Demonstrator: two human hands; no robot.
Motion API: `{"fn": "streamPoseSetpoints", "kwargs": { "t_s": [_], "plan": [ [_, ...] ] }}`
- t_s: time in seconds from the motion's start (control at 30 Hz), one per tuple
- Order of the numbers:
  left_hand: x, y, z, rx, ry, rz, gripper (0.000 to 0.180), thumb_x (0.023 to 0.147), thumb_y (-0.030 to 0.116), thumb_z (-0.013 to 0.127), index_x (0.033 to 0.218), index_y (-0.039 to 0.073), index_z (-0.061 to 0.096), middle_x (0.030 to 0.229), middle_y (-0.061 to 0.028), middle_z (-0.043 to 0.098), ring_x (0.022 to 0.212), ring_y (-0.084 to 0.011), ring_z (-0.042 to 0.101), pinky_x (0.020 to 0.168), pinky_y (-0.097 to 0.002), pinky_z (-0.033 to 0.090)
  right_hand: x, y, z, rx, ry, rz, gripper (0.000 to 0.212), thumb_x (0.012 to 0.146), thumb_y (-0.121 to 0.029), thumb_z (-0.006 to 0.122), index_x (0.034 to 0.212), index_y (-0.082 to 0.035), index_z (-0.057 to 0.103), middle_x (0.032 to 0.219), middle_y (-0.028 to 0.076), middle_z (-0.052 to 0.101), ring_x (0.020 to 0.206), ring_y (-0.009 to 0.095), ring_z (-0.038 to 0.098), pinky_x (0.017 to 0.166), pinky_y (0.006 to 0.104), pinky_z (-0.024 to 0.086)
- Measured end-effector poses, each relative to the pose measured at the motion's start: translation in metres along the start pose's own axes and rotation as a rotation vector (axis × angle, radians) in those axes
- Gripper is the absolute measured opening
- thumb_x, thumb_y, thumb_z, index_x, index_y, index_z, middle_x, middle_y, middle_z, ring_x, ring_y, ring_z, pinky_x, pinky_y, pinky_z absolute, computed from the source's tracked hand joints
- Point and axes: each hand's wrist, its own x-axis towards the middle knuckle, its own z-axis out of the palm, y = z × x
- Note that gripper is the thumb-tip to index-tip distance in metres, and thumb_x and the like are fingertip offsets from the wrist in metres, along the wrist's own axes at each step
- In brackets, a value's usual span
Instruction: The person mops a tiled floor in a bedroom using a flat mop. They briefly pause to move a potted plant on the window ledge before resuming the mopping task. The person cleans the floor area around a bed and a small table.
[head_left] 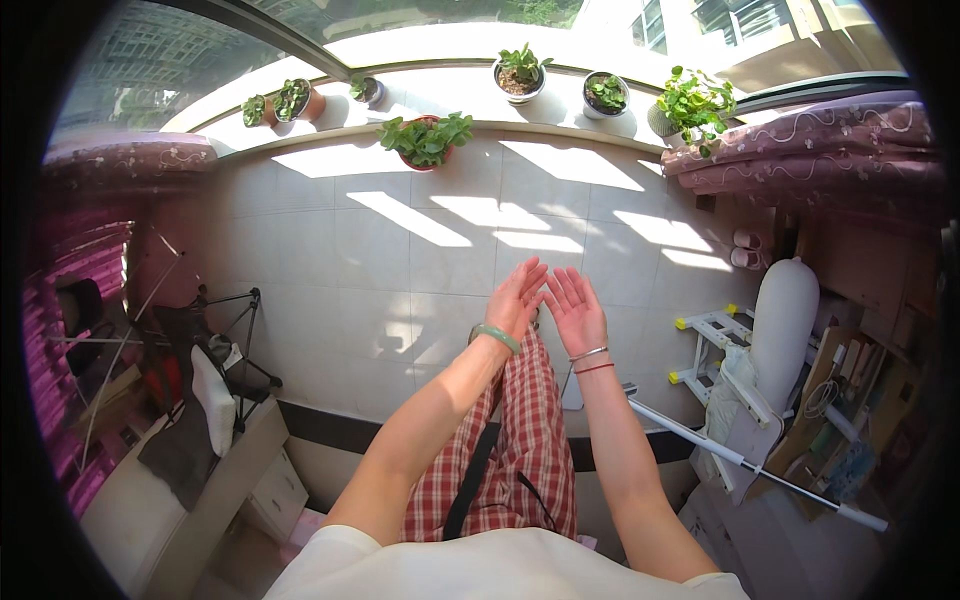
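Observation:
My left hand (515, 302) and my right hand (578, 316) are held out side by side in front of me, above the tiled floor. Both palms are turned up and the fingers are stretched out, with nothing in either hand. The fingertips come close together, and I cannot tell whether they touch. A green bangle (497, 337) circles my left wrist. On my right wrist are a silver bangle (589, 354) and a thin red cord (595, 367). Beyond my hands, a leafy plant in a red pot (428, 142) stands by the window ledge.
Several potted plants line the white window ledge (440, 105), one in a white pot (605, 96). To the right are a step ladder with yellow feet (712, 335), a white bolster (785, 315) and a white pole (700, 442). A folding chair frame (250, 320) stands left.

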Motion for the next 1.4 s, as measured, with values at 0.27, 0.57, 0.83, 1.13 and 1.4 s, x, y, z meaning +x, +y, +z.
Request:
{"fn": "streamPoseSetpoints", "kwargs": {
  "t_s": [0.27,0.57,0.83,1.13,1.4],
  "plan": [
    [-0.045,-0.039,-0.019,0.082,-0.048,-0.066,0.044,0.100,0.033,0.053,0.132,0.004,0.051,0.133,-0.0112,0.055,0.122,-0.0202,0.052,0.101,-0.0370,0.043,-0.061,0.022,-0.043,0.130,0.004,-0.078,0.042,0.104,-0.032,0.040,0.133,-0.002,0.047,0.134,0.015,0.053,0.122,0.028,0.053,0.101,0.0422,0.047],
    [-0.107,-0.093,0.008,0.238,-0.153,-0.238,0.071,0.096,0.056,0.049,0.150,0.016,0.028,0.153,-0.0101,0.035,0.140,-0.0240,0.033,0.113,-0.0427,0.029,-0.142,0.022,-0.122,0.242,0.119,-0.208,0.044,0.104,-0.034,0.040,0.135,-0.003,0.046,0.136,0.014,0.051,0.124,0.029,0.052,0.101,0.0435,0.048],
    [-0.127,-0.221,0.061,0.384,-0.353,-0.354,0.066,0.099,0.050,0.046,0.151,0.012,0.028,0.154,-0.0124,0.029,0.136,-0.0260,0.039,0.110,-0.0391,0.036,-0.209,-0.036,-0.251,0.345,0.234,-0.401,0.044,0.103,-0.036,0.041,0.133,-0.005,0.047,0.136,0.012,0.053,0.124,0.027,0.053,0.102,0.0423,0.047],
    [-0.143,-0.360,0.092,0.960,-0.477,-0.170,0.083,0.075,-0.012,0.064,0.146,0.023,0.041,0.135,-0.0134,0.051,0.059,-0.0040,0.046,0.064,-0.0229,0.047,-0.279,-0.105,-0.402,0.298,0.716,-0.568,0.059,0.092,-0.029,0.063,0.140,-0.005,0.040,0.136,0.012,0.048,0.122,0.027,0.052,0.090,0.0424,0.050],
    [-0.174,-0.404,0.141,1.128,-0.557,-0.193,0.112,0.071,0.040,0.085,0.155,0.021,0.014,0.158,-0.0251,0.008,0.148,-0.0365,0.007,0.117,-0.0476,0.015,-0.277,-0.201,-0.473,-0.205,0.745,-0.756,0.070,0.083,-0.018,0.072,0.144,-0.008,0.038,0.132,0.007,0.049,0.119,0.016,0.048,0.096,0.0330,0.039]
  ]
}}
